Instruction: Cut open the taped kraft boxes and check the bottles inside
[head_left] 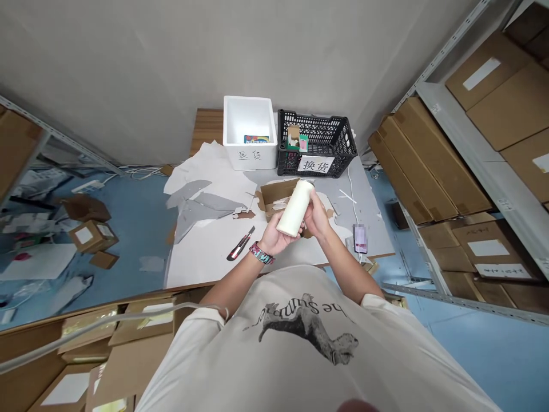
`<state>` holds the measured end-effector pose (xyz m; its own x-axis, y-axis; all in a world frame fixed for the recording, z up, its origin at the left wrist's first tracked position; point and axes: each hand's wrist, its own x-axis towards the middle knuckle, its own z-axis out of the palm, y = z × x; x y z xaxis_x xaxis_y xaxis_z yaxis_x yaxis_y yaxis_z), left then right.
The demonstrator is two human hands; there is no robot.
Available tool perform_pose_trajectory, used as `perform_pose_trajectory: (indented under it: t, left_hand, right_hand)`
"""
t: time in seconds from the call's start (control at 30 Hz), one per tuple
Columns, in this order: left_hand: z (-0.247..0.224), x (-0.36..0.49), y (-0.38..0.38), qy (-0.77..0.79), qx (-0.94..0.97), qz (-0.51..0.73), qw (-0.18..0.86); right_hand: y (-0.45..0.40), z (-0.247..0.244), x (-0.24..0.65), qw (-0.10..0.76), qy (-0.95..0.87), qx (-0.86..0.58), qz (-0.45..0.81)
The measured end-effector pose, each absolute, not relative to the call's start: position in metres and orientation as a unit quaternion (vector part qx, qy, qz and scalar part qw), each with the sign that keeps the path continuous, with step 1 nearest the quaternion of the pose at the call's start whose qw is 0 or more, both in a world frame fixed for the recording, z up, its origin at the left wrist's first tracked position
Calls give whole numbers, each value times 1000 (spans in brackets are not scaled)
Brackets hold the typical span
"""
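Metal shelving (493, 166) loaded with cardboard boxes (429, 160) runs along 3 o'clock, beside a table (364, 212) partly covered in torn white paper. At 12 o'clock stand a white foam box (266, 154) and a black plastic crate (317, 134). Near the table's front edge, the left hand (272, 237) and right hand (315, 209) hold a slightly tilted white cylindrical bottle (294, 209), their fingers (309, 200) closed around it. A utility knife (240, 243) lies just beside the left hand, toward 9 o'clock.
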<state>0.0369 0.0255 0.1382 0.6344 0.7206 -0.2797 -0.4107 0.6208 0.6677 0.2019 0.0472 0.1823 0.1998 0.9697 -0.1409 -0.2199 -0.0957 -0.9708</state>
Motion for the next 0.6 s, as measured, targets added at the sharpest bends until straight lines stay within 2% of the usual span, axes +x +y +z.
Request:
perform_pose_trajectory:
  t: [0.17, 0.4, 0.6]
  left_hand:
    - [135, 37, 14, 333, 266, 407, 808]
    - [154, 27, 7, 222, 126, 311, 916]
    - [159, 21, 0, 245, 143, 349, 893]
  right_hand:
    - [42, 184, 197, 599, -273, -477, 582]
    - [36, 190, 189, 606, -244, -405, 639]
    - [32, 197, 190, 637, -280, -428, 577]
